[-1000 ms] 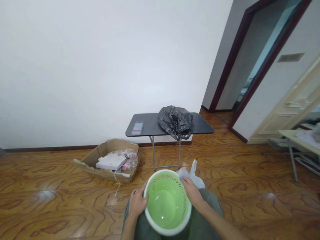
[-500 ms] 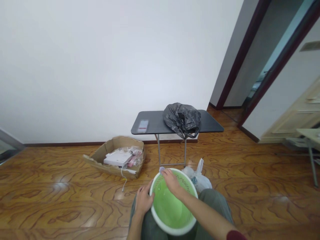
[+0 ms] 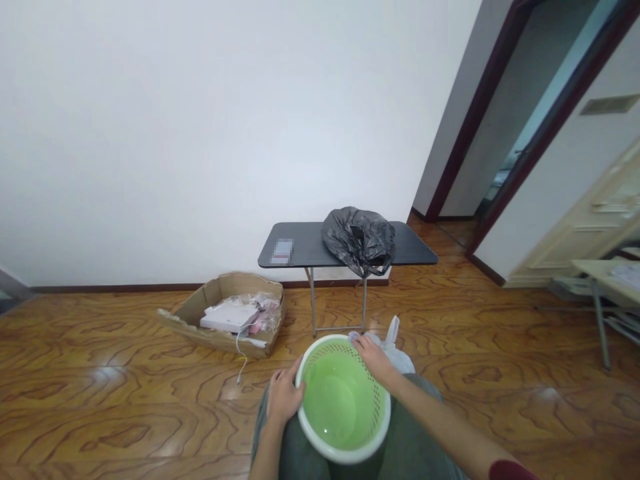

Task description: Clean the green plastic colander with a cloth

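Observation:
A round green basket (image 3: 335, 400) with a white rim and slotted upper wall rests on my lap. Its inside is bare and shiny. My left hand (image 3: 286, 393) grips the rim on the left side, thumb over the edge. At the far right part of the rim, my right hand (image 3: 374, 357) presses a small pale-purple wad (image 3: 353, 337) against the edge. The wad looks like a cloth or sponge, but most of it is covered by the fingers.
Ahead stands a black folding table (image 3: 310, 248) bearing a crumpled black plastic bag (image 3: 357, 239) and a blurred packet (image 3: 283, 251). A torn cardboard box (image 3: 200, 303) lies left on the wooden floor. A white plastic bag (image 3: 400, 359) sits behind the basket, and another table (image 3: 600, 270) is far right.
My right hand has slid the pale wad rightward along the far rim. My left hand keeps its hold on the left side. The view has shifted slightly to the right.

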`<control>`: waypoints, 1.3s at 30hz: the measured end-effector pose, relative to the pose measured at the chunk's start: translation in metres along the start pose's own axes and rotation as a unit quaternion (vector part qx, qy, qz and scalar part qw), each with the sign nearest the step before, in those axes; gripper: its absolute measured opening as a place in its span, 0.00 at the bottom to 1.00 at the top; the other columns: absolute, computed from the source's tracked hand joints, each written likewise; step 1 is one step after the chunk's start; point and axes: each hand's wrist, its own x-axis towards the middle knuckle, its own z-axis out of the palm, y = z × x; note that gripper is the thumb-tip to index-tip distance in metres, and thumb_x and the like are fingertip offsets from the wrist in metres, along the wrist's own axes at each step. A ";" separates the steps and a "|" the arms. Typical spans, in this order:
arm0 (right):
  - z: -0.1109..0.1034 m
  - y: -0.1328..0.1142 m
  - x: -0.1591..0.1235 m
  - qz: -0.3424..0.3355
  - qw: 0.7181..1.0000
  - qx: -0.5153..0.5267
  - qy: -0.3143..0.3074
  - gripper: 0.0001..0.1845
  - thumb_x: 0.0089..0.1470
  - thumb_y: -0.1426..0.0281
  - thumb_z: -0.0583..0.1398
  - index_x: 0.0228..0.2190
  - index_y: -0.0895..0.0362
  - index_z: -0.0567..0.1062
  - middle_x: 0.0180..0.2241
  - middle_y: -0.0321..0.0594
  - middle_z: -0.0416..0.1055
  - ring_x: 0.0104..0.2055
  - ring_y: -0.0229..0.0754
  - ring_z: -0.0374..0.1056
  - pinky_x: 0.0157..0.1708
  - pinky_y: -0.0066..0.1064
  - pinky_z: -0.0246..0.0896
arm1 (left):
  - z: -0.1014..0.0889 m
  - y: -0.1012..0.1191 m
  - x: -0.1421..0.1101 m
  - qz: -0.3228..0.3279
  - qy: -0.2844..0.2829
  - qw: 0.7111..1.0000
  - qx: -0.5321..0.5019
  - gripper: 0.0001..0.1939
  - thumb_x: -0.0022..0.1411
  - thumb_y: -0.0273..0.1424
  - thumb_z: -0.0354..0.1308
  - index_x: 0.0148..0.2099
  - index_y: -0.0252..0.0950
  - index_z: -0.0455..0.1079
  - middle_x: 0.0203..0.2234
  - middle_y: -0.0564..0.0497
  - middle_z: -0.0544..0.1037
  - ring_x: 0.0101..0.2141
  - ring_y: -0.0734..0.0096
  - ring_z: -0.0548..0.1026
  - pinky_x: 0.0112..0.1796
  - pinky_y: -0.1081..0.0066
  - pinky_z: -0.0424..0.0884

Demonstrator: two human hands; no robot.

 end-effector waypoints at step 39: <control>-0.027 -0.019 0.033 0.092 0.974 0.197 -0.057 0.28 0.59 0.81 0.49 0.54 0.57 0.78 0.55 0.47 0.79 0.58 0.45 0.73 0.62 0.39 0.65 | 0.005 0.001 0.003 0.003 -0.018 1.000 -0.021 0.35 0.60 0.26 0.53 0.70 0.43 0.64 0.51 0.48 0.84 0.53 0.63 0.77 0.64 0.61 0.57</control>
